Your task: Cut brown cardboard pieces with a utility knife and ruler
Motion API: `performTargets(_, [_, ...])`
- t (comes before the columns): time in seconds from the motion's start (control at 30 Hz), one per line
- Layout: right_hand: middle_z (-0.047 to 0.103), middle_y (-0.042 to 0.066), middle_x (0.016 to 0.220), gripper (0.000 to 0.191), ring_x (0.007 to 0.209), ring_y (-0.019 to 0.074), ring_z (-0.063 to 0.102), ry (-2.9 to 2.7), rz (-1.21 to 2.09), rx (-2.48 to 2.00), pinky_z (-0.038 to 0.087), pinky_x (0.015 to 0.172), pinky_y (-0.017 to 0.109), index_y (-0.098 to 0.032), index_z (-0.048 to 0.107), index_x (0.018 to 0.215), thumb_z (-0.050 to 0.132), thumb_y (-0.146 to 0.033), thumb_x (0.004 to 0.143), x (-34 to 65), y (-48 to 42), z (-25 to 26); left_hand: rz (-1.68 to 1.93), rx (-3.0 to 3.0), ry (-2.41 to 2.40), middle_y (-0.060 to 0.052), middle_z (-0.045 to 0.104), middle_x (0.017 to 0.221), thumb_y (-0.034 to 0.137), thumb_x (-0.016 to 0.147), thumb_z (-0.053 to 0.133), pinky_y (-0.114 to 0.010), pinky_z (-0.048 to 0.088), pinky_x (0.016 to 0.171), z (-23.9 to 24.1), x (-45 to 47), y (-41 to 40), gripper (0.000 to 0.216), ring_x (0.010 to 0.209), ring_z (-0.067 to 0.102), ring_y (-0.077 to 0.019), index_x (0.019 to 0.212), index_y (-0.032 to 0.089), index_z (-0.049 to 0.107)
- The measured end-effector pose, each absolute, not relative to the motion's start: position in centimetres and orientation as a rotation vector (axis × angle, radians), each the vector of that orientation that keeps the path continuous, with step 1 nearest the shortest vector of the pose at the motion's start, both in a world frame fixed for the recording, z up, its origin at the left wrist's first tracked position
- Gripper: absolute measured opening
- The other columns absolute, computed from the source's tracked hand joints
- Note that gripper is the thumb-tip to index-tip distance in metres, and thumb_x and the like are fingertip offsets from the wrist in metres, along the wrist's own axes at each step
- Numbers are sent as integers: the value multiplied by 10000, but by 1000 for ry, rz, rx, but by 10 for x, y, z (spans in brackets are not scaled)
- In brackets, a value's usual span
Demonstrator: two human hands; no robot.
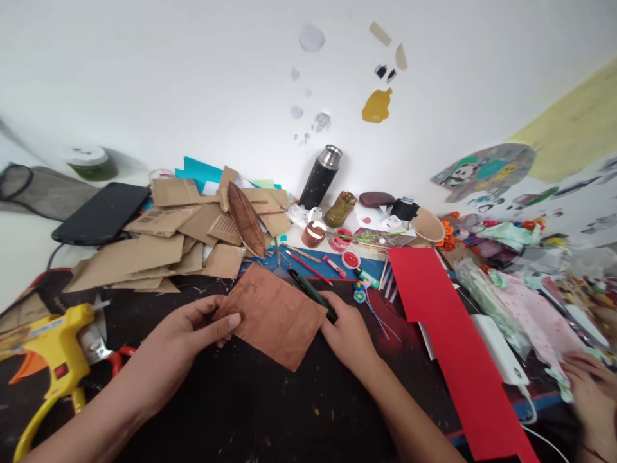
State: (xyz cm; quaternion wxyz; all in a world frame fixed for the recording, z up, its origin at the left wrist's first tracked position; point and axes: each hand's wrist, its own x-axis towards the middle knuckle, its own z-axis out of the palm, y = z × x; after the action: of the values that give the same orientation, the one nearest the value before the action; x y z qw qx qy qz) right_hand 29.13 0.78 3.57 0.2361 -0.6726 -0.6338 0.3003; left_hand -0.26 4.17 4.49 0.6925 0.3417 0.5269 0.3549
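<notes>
A brown painted cardboard sheet (276, 314) lies on the dark table (250, 411) in front of me. My left hand (186, 337) pinches its left edge, thumb on top. My right hand (348, 333) sits at the sheet's right edge, its fingers wrapped round a dark green cutter knife (312, 294) that slants up and to the left over the sheet's upper corner.
A pile of cardboard scraps (168, 247) with a brown leaf shape lies behind. At left are a yellow glue gun (53, 350) and a black phone (101, 212). A red paper sheet (448, 334), black flask (321, 177), paint pots and craft clutter fill the right. Another person's hand (590, 386) is at far right.
</notes>
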Motion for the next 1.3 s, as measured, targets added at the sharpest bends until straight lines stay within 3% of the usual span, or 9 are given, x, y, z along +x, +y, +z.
performTargets(0.17, [822,84,1325,296,1249,297,770,-1857,742,-1712,565,1042,396,-262,761,1290,656,-217,1017,274,25,37,951,682,1176,-27,740,874,491,555,1031,-269,533,631,64,0,56,512,708,612,-153,912,194,814])
performTargets(0.37, [794,129,1246,222,1214,310,725,-2070,622,-1574,558,1058,439,-208,771,1192,747,-216,972,259,48,40,1086,647,1145,-24,736,860,401,632,987,-278,539,642,61,11,73,430,692,618,-150,948,181,796])
performTargets(0.5, [790,115,1159,161,1119,284,723,-1900,696,-1443,571,1006,423,-220,772,1097,634,-253,1020,259,58,37,1130,615,1121,-21,722,833,388,631,980,-286,534,615,51,15,75,414,674,619,-151,923,172,782])
performTargets(0.67, [817,97,1087,359,884,258,743,-1465,1071,-1364,616,826,391,-230,798,1130,570,-500,1071,256,65,37,1131,622,1105,-9,698,807,420,597,1006,-285,528,597,44,17,74,448,661,606,-144,888,178,767])
performTargets(0.83, [830,93,1110,579,1042,317,761,-1243,1175,-1288,627,924,455,-258,828,1142,568,-764,1032,248,61,25,1075,666,1105,-7,707,786,424,625,994,-289,533,603,40,18,68,425,652,619,-152,899,192,767])
performTargets(1.0, [832,109,1083,599,1028,318,773,-1108,1198,-1239,627,904,457,-252,836,1140,558,-774,1044,254,53,12,1021,691,1115,-9,702,755,423,627,984,-291,522,590,41,20,65,406,649,622,-161,876,196,758])
performTargets(1.13, [835,89,1047,537,959,304,772,-1124,1209,-1291,624,893,443,-245,835,1075,723,-754,950,257,50,20,1003,695,1116,-21,732,798,465,624,997,-287,509,592,42,18,63,439,677,632,-169,902,204,780])
performTargets(1.3, [827,75,947,537,897,295,759,-1118,1244,-1311,616,832,420,-229,830,944,771,-760,900,256,49,29,1045,543,1154,-55,826,1038,488,558,1040,-307,590,826,44,12,64,529,934,744,-221,945,218,802])
